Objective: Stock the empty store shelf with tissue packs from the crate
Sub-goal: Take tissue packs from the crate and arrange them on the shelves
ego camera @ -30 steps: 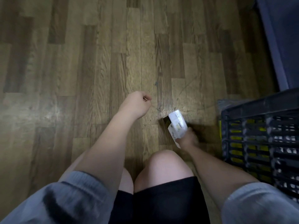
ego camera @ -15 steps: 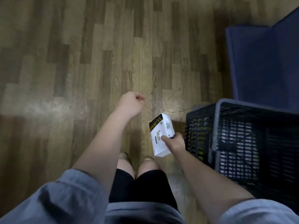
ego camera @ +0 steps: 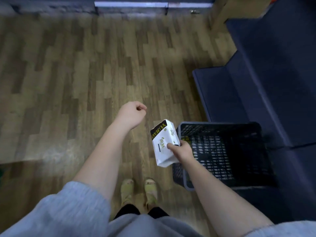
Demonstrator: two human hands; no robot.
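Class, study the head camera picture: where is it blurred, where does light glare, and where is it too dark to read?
Head view: the floor and far edges are smeared by blur; a pale glare patch lies lower left; the tissue pack in the right hand has readable print; the crate interior is dark.

My right hand [ego camera: 181, 151] hides the lower right part of the white tissue pack with a black band [ego camera: 164, 142], and my fingers behind it are out of sight. My forearm covers the near left corner of the dark slatted plastic crate [ego camera: 222, 154], whose contents I cannot make out. The dark blue shelf [ego camera: 256, 82] is cut off at the right edge, and my left hand's [ego camera: 131, 115] curled fingers hide the palm.
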